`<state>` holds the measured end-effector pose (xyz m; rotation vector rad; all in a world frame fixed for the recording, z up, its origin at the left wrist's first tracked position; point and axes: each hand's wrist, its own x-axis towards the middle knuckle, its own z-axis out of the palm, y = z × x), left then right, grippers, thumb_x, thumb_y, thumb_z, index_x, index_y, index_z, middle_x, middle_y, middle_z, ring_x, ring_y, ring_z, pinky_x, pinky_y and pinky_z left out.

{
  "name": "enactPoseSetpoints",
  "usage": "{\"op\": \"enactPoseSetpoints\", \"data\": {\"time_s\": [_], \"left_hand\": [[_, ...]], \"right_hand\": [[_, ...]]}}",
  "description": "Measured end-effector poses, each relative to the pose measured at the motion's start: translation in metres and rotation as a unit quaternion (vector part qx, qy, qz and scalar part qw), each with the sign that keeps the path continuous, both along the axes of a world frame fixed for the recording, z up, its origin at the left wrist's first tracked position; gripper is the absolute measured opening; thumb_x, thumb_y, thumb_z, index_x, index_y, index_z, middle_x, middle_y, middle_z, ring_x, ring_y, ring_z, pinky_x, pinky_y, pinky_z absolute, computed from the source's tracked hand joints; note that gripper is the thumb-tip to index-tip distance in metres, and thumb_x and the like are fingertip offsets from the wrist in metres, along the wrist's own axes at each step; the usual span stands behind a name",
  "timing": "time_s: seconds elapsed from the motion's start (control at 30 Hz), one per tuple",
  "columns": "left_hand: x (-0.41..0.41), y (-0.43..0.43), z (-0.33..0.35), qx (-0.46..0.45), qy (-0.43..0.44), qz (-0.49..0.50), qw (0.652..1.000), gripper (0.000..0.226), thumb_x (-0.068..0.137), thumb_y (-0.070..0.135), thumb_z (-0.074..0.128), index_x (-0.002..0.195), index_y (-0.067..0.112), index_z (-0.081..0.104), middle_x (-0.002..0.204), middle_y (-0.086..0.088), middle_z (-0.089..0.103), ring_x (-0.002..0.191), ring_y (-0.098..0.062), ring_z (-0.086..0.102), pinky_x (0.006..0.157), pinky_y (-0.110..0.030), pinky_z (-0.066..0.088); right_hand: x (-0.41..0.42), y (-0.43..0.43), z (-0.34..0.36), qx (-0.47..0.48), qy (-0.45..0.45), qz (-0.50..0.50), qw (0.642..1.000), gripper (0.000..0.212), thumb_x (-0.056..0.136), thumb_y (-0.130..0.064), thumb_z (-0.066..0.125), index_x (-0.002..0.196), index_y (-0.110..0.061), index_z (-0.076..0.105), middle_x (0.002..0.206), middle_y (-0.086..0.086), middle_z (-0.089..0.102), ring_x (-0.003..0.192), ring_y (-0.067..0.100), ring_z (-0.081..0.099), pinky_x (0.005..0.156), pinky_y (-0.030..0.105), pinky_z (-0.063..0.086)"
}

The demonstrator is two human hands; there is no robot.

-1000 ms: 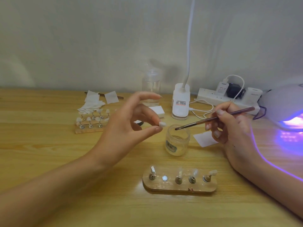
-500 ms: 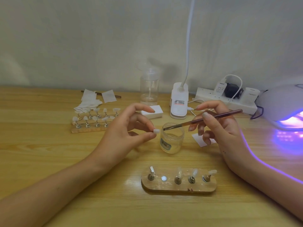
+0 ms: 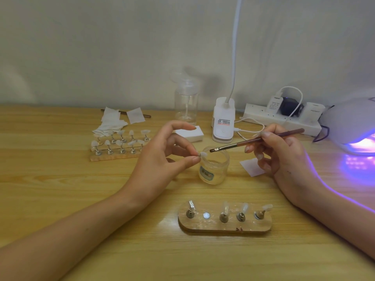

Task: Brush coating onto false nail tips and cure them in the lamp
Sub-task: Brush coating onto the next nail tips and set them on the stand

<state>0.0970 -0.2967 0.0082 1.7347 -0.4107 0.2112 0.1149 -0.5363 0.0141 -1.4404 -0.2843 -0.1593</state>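
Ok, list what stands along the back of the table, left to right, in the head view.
Paper wipes → clear pump bottle → white clip-on lamp base → power strip → lit curing lamp.

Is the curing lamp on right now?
On: the curing lamp glows violet at its opening, and purple light spills onto the table.
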Motion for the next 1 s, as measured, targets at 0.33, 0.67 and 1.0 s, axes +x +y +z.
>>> {"op": "enactPoseSetpoints", "data": {"time_s": [0.33, 0.67, 1.0], "left_hand": [[0.0004, 0.0001, -0.0004, 0.006, -0.020, -0.003, 1.000, 0.052, 0.082, 0.005, 0.080, 0.121, 0.032, 0.058, 0.084, 0.006, 0.071, 0.087, -0.008, 0.071, 0.066, -0.020, 0.051], [-0.0007, -0.0001, 0.0004, 0.001, -0.030, -0.005, 1.000, 0.051, 0.082, 0.002, 0.079, 0.122, 0.027, 0.059, 0.082, 0.003, 0.072, 0.088, -0.011, 0.071, 0.063, -0.015, 0.047], [-0.0010, -0.0007, 0.0001, 0.010, -0.043, -0.003, 0.999, 0.050, 0.082, 0.003, 0.079, 0.121, 0.029, 0.060, 0.082, 0.005, 0.071, 0.089, -0.014, 0.071, 0.063, -0.018, 0.047]], "right_hand": [[-0.0028, 0.0047, 0.0036, -0.020, -0.023, 0.050, 0.998, 0.019, 0.083, -0.043, 0.062, 0.069, -0.032, 0.057, 0.083, 0.012, 0.075, 0.053, 0.013, 0.043, 0.044, 0.017, 0.034], [-0.0024, 0.0034, 0.0030, -0.011, -0.030, 0.037, 0.999, 0.020, 0.089, -0.034, 0.060, 0.071, -0.030, 0.054, 0.079, 0.011, 0.073, 0.052, 0.013, 0.040, 0.042, 0.018, 0.029], [-0.0031, 0.0042, 0.0028, -0.009, -0.045, 0.046, 0.998, 0.022, 0.091, -0.029, 0.057, 0.070, -0.032, 0.055, 0.078, 0.011, 0.073, 0.051, 0.012, 0.039, 0.041, 0.016, 0.030]]}}
